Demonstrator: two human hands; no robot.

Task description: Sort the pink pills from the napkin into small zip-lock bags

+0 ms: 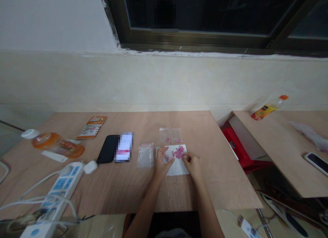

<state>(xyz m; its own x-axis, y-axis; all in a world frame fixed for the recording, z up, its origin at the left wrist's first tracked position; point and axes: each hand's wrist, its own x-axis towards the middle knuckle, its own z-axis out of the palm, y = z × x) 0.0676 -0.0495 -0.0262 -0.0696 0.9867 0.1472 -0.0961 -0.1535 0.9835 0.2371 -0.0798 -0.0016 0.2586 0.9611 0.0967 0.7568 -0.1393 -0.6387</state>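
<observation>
A white sheet of paper (178, 169) lies on the table with a cluster of small pink beads (179, 151) on it. My left hand (162, 164) rests at the paper's left side, its fingers curved around what looks like a small clear plastic bag (167, 156); its details are blurred. At the right edge of the beads, my right hand (193, 163) has thumb and forefinger pinched together, seemingly on a bead too small to make out clearly. Just behind the paper lie clear bags (170, 134) with some pink beads inside.
Left of the paper are clear zip bags (145, 156), a lit phone (124, 147), a black phone-shaped object (109, 149) and a white charger case (91, 167). Farther left lie an orange drink bottle (58, 144), an orange packet (92, 127) and a power strip (63, 186) with cables.
</observation>
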